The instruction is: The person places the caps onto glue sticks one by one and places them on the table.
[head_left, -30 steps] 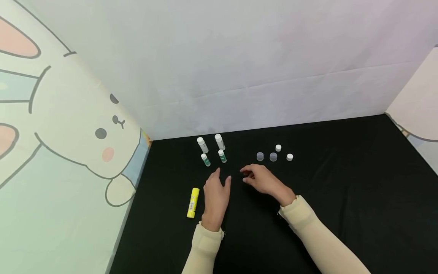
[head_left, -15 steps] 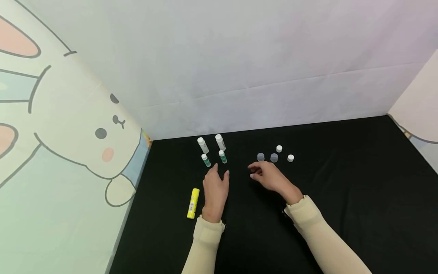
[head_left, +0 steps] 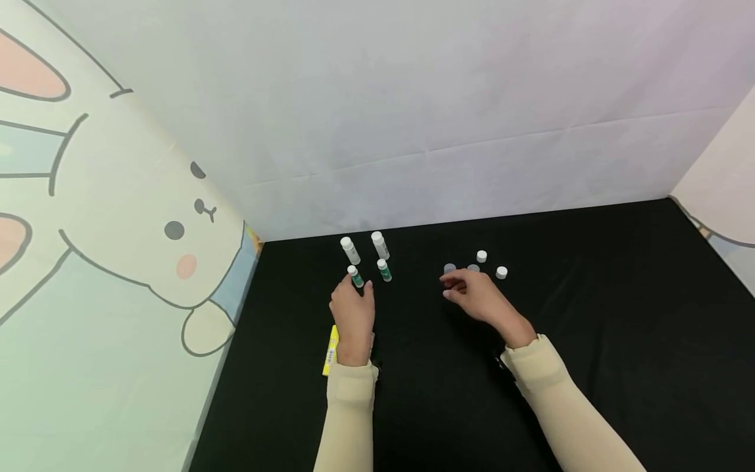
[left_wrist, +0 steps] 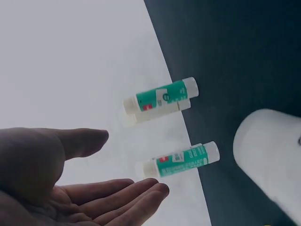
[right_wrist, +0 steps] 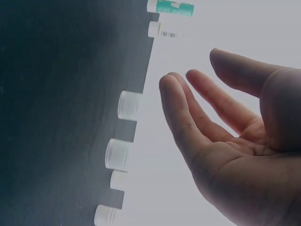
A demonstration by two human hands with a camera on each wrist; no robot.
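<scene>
My left hand [head_left: 352, 314] reaches toward the left small green glue stick [head_left: 356, 277], thumb and fingers spread apart. In the left wrist view the fingertips lie close to that green glue stick [left_wrist: 183, 160]; whether they touch it I cannot tell. The other small green glue stick [head_left: 385, 270] stands just right of it. Over the clear caps is my right hand [head_left: 480, 295], fingers loosely bent and holding nothing. It partly hides both clear caps, the left one [head_left: 449, 268] and the right one [head_left: 474, 267]. In the right wrist view both clear caps [right_wrist: 118, 154] show beyond the fingers.
Two larger white tubes, left [head_left: 350, 252] and right [head_left: 380, 246], stand behind the green sticks. Two white caps, rear [head_left: 482, 256] and front [head_left: 501, 273], lie at the right. A yellow tube [head_left: 330, 354] lies partly under my left hand's view on black cloth [head_left: 590, 295].
My left hand has moved left and forward to the left green glue stick, covering part of the yellow tube. My right hand has shifted right and forward over the clear caps.
</scene>
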